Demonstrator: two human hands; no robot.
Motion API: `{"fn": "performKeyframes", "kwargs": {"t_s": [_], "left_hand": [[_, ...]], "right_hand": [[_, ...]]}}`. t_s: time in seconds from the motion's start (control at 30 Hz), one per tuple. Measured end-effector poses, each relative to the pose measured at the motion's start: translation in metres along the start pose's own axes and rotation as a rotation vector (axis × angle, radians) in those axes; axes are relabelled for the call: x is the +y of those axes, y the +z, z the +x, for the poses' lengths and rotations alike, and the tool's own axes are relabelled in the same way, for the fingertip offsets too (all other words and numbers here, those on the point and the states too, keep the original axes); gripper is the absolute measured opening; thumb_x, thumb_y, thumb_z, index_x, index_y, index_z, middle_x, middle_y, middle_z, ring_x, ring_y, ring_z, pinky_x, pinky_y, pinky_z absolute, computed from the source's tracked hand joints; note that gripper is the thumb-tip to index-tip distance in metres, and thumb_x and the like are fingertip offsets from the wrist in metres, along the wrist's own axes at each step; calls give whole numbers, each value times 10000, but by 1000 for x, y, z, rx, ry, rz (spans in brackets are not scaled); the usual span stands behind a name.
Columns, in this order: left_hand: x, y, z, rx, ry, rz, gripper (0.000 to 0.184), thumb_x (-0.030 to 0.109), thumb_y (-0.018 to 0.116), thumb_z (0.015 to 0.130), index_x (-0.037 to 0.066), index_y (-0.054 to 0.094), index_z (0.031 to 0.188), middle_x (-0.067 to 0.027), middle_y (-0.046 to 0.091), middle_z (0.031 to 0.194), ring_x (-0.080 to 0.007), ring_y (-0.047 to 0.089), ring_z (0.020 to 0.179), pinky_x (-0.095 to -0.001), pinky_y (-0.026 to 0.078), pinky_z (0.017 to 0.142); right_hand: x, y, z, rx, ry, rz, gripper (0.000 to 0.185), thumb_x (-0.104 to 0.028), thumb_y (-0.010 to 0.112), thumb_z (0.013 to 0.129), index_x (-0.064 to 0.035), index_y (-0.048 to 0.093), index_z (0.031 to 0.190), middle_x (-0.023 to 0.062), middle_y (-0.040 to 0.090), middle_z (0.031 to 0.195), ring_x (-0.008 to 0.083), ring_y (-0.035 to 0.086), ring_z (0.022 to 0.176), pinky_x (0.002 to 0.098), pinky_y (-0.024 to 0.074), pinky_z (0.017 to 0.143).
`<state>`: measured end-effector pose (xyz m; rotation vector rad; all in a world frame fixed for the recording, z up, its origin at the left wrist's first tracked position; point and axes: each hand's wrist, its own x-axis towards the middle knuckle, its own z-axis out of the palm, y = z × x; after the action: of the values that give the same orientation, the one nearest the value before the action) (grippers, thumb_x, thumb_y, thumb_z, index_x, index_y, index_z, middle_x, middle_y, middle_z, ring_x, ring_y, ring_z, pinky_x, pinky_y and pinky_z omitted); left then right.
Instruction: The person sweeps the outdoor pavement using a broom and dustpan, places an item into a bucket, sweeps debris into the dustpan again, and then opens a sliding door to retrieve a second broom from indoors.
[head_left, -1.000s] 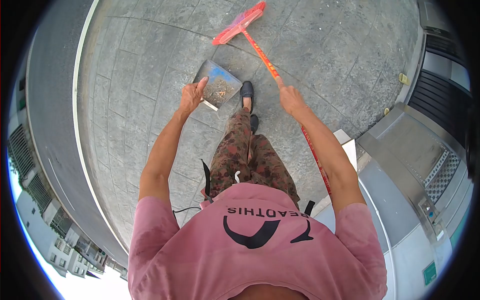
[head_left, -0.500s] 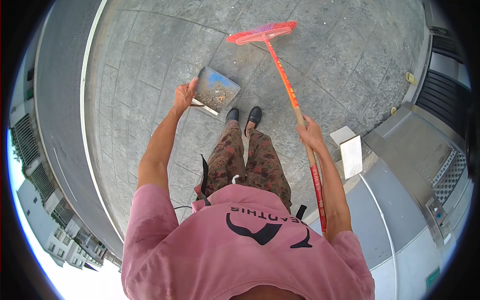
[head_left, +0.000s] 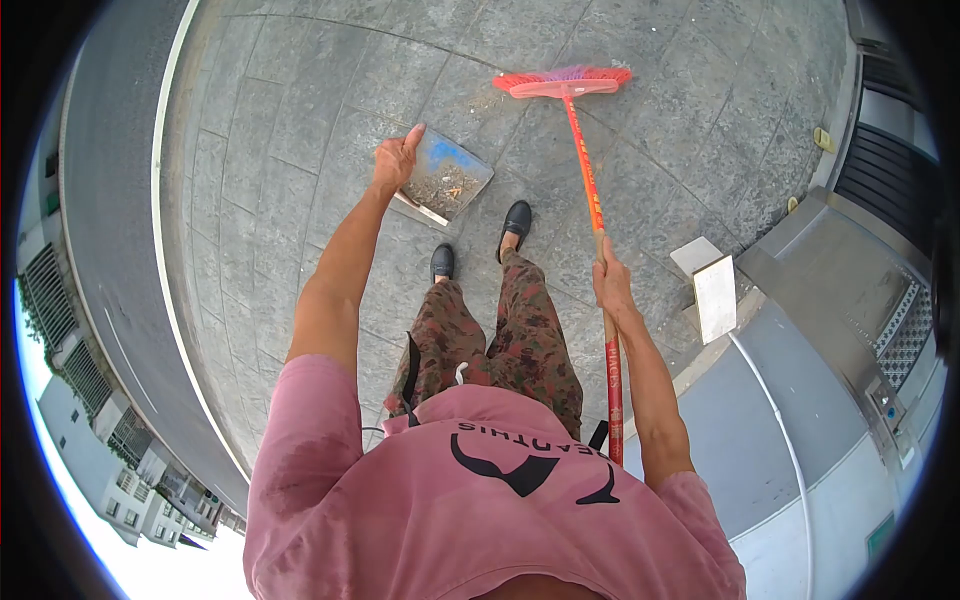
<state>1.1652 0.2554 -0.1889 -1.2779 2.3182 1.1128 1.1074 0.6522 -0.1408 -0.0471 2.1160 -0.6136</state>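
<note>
**Already the dustpan (head_left: pixel 445 153) carries a load, while grit (head_left: pixel 482 104) lies beyond it**

The widest thing around the dustpan is the grey pavement (head_left: pixel 270 190), its slabs mostly bare apart from a faint brownish scatter just past the pan's far edge. The broom (head_left: pixel 585 170) slants down the dustpan's right side, its pink-and-red head (head_left: pixel 562 88) farther out than the pan and well apart from it; whether the bristles touch the ground cannot be told from above. The dustpan itself is ahead of the person's shoes (head_left: pixel 516 217), on or just over the paving.

The left hand (head_left: pixel 398 160) is closed at the dustpan's near left corner, thumb up, apparently round a handle that it hides. The right hand (head_left: pixel 612 285), to the right of the pan and nearer the body, grips the broom's pole. A loose pile of debris (head_left: pixel 445 188) covers the dustpan's nearer part, leaving its blue far part largely bare. By that, the sweeping looks partly done: some dirt is collected, and the scatter beyond the pan seems left to gather.

As for writing, the pink shirt (head_left: pixel 480 520), behind the dustpan, bears dark print upside down to the camera; "THIS" is legible, the earlier letters distorted by folds. Smaller, the red label (head_left: pixel 613 375) low on the pole seems to say "PLACES". The tiny yellow marks higher up are unreadable.
</note>
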Motion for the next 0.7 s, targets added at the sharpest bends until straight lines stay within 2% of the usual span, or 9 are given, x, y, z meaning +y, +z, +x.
{"fn": "performKeyframes", "kwargs": {"t_s": [0.13,0.23,0.33,0.43,0.5,0.63,0.7], "left_hand": [[13,7,1,-2,24,11,650,564,408,786,-44,591,645,-269,540,650,-384,561,717,-407,415,672],[-5,7,-7,20,87,-7,658,569,380,794,-37,593,654,-271,543,670,-392,557,710,-419,417,676],[-26,-6,-14,-78,31,-35,663,569,357,803,-33,597,665,-275,546,691,-404,553,728,-429,418,688],[-29,6,-13,8,144,-4,661,572,359,800,-30,599,671,-277,547,694,-406,553,743,-432,419,694],[-22,5,-17,-27,116,-29,668,582,358,795,-28,603,678,-281,547,710,-411,550,760,-431,420,705],[-26,-3,-16,-24,95,-35,680,596,353,788,-27,606,686,-283,551,720,-414,548,767,-429,418,712],[-24,-3,-11,-15,103,-33,689,603,352,784,-29,606,684,-282,553,718,-415,547,765,-428,417,712]], "right_hand": [[-1,48,-64,-63,-28,-147,523,-72,434,811,-77,247,1300,229,553,699,333,564,621,381,428,588],[-11,63,-109,-242,2,24,523,-78,437,813,-93,255,1303,241,554,713,337,565,637,358,425,613],[-7,67,-149,-214,-164,93,522,-100,445,821,-151,271,1310,56,458,579,148,453,478,285,405,472],[-43,54,-151,-126,-59,122,507,-105,437,830,-151,277,1309,41,438,573,139,444,487,282,399,470],[-59,47,-122,-49,-50,102,494,-76,403,831,-92,258,1303,204,529,656,244,549,594,305,402,578],[-62,57,-30,79,-183,-210,516,-87,409,828,-46,211,1303,224,539,661,327,554,596,388,420,555],[-48,74,-16,91,-190,-277,533,-86,407,826,-36,177,1305,236,543,676,367,544,605,423,415,553]]}}
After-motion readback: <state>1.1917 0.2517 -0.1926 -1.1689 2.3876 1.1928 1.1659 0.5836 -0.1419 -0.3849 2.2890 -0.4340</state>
